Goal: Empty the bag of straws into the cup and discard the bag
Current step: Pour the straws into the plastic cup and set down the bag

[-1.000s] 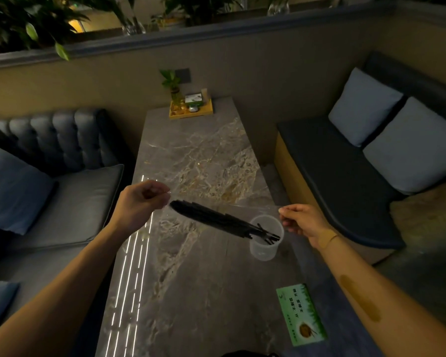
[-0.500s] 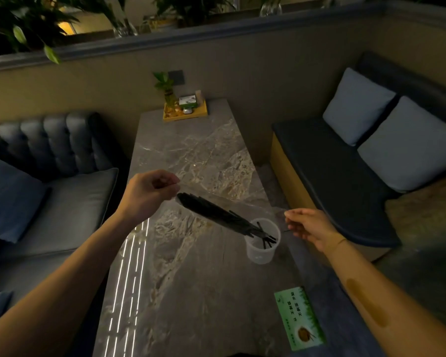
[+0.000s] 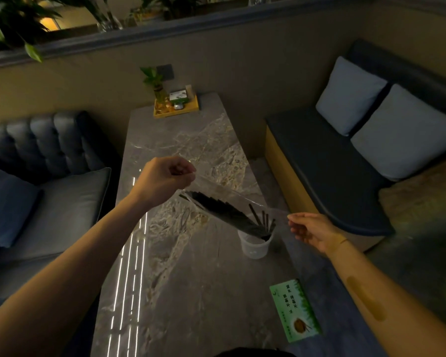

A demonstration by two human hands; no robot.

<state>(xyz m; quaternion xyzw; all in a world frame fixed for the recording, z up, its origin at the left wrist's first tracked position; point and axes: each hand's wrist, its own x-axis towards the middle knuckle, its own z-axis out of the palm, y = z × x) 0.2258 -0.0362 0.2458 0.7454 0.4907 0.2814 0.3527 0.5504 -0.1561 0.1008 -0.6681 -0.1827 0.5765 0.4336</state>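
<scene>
A clear plastic bag [image 3: 245, 199] is stretched between my two hands above the marble table [image 3: 191, 292]. My left hand [image 3: 165, 179] pinches its raised closed end, and my right hand [image 3: 309, 230] pinches the lower open edge. A bundle of dark straws [image 3: 224, 213] slants down inside the bag, and its lower ends reach into the translucent cup [image 3: 255, 247] standing on the table. A few straws stand upright in the cup, free of the bundle.
A green printed card [image 3: 295, 309] lies near the table's right front edge. At the far end sits a yellow tray [image 3: 177, 105] with a small plant and a box. Cushioned benches flank the table on both sides.
My left hand has lifted the bag's closed end higher, tilting it more steeply. The straws have slid further down into the cup, and a few now stand upright there.
</scene>
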